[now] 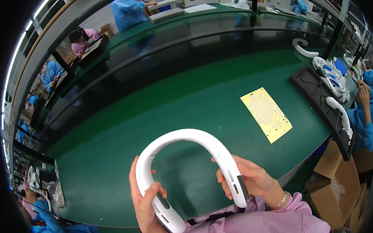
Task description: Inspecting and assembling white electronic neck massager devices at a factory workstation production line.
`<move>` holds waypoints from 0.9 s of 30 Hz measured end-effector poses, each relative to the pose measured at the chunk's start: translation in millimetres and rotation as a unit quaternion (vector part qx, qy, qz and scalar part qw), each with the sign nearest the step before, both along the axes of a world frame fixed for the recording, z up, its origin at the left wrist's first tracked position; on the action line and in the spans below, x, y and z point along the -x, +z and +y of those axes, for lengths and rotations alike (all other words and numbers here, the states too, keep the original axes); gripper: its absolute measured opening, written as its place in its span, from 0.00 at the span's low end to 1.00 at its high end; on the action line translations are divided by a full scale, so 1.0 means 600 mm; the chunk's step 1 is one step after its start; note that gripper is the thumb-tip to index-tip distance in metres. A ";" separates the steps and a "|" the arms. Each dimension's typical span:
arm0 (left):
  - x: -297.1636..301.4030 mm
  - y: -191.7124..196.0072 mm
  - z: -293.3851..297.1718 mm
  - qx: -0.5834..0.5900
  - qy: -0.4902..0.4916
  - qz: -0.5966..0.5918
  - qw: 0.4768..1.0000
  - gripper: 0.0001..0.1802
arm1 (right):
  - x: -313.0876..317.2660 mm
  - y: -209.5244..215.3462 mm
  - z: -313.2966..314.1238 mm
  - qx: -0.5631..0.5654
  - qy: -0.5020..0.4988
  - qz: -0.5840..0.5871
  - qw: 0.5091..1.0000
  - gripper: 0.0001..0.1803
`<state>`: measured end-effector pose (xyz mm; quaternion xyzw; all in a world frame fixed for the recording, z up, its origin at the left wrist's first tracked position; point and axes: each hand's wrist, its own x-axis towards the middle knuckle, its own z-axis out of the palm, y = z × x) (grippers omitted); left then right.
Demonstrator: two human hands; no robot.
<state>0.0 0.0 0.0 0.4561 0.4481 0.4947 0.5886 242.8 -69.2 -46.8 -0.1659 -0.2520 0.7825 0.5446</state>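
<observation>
Green bench (108,163) stretches beyond the left fingers (150,193) and right fingers (225,187), which curl around either side of the white U-shaped neckband (189,135) between them, likely light, stiff and slick, best gripped along those thick sides near both ends.

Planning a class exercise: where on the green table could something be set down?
Widest: largely bare tabletop between the left hand and the crinkled bag at the left edge. Another patch lies beyond the white U-shaped device, left of the dotted yellow sheet. Crowded: the right end, with a black tray and white devices.
</observation>
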 end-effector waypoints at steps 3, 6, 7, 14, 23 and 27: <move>0.001 -0.008 0.002 -0.009 -0.006 -0.022 1.000 0.43 | 0.000 0.001 0.002 -0.006 -0.013 0.000 1.000 0.26; 0.007 -0.019 0.003 -0.020 -0.045 -0.035 0.998 0.44 | -0.002 0.005 0.010 -0.006 -0.030 -0.021 0.999 0.26; 0.009 -0.020 0.002 -0.014 -0.073 -0.024 0.997 0.44 | 0.003 0.012 0.015 -0.009 -0.040 -0.035 0.999 0.26; -0.001 -0.022 0.003 0.022 -0.114 -0.004 0.993 0.42 | 0.001 0.013 0.013 -0.013 -0.087 -0.100 0.991 0.30; 0.001 -0.032 0.014 0.087 -0.141 -0.047 0.985 0.41 | -0.019 -0.012 0.026 0.019 -0.131 -0.217 0.967 0.22; 0.014 -0.041 0.016 0.158 -0.132 -0.126 0.970 0.38 | -0.038 -0.010 0.009 -0.323 -0.331 -0.705 0.537 0.27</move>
